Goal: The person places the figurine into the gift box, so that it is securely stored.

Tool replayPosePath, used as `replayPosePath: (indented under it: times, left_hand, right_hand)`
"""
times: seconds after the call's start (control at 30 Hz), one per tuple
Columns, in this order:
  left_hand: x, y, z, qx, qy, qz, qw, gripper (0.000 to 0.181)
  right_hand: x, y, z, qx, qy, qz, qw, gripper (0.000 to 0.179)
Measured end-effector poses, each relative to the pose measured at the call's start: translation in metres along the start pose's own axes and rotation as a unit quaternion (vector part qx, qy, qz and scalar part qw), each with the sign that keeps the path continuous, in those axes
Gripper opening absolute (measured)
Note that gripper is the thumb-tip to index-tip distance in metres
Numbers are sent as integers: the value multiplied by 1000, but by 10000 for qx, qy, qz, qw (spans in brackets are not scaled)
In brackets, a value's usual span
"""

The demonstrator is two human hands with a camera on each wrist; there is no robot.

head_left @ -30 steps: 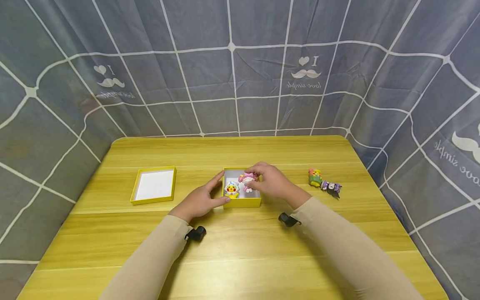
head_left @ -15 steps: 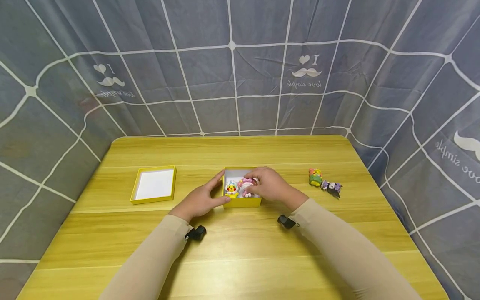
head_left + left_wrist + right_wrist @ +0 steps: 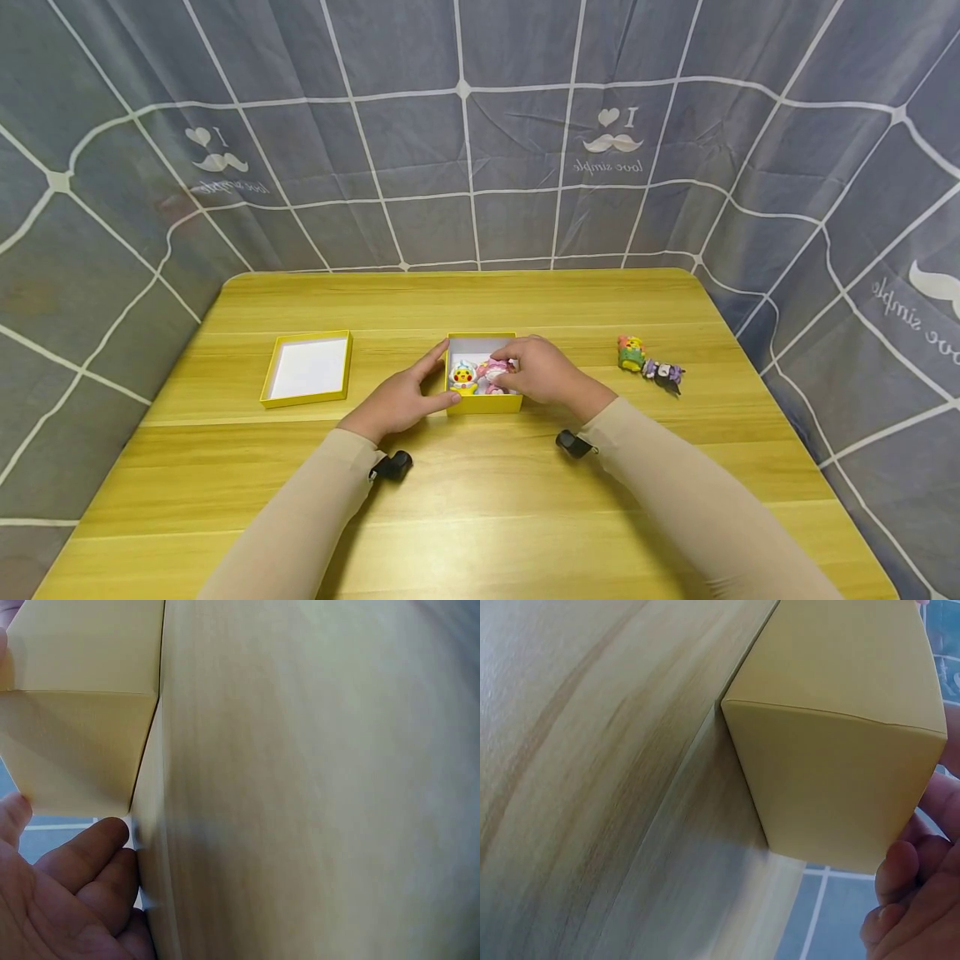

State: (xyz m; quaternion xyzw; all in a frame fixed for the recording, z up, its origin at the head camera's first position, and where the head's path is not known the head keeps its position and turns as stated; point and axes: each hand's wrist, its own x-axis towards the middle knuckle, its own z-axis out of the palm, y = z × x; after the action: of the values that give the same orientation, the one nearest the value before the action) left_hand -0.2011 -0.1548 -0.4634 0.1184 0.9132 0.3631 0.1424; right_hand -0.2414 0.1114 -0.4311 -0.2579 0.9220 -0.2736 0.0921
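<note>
A small open-topped yellow box [image 3: 483,405] with a white inside stands in the middle of the table. My left hand [image 3: 401,400] lies along its left side, thumb touching the front wall and index finger at the back left corner; the fingers are spread and fairly straight. Inside the box at left lies a yellow Pikachu figurine [image 3: 462,375] with a white-and-blue hood. My right hand [image 3: 542,367] reaches over the right wall and pinches a pink-and-white figurine [image 3: 491,372] beside it, partly hidden by the fingers. Both wrist views show the box's yellow outer walls, not its contents.
A yellow box lid [image 3: 309,370] lies inside-up at left. At right, a green-and-yellow figurine [image 3: 631,354] and a purple-and-black figurine [image 3: 664,375] lie close together on the wooden table [image 3: 480,517]. A grey checked curtain [image 3: 420,150] hangs around the table's back and sides.
My right hand has lowered the pink figurine further into the box, slightly towards its front. The left hand, box, lid and other figurines have stayed in place.
</note>
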Motion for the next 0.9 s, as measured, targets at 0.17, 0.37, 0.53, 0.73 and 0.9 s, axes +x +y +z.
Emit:
replayPosePath:
  times: [0.17,0.37,0.53,0.73,0.9]
  left_hand:
    - [-1,0,-1,-36,-25,-8,10000,98]
    - [-1,1,-1,-68,-32,-13,10000,97]
    - [-1,1,-1,-74,-35,-32,10000,97]
    - [-1,1,-1,-37,-27,-38,10000,97]
    - [-1,1,-1,-17,-20,-15,10000,97]
  right_hand:
    - [0,0,0,-49,-49,71,10000,38]
    - [0,-1,-1,-98,-126,116,9998,39]
    - [1,-1,-1,-147,-155,130,9997,39]
    - [2,-1,-1,-258,-183,82,9995,36]
    - [3,-5,-4,-342,-253,128,9990,36]
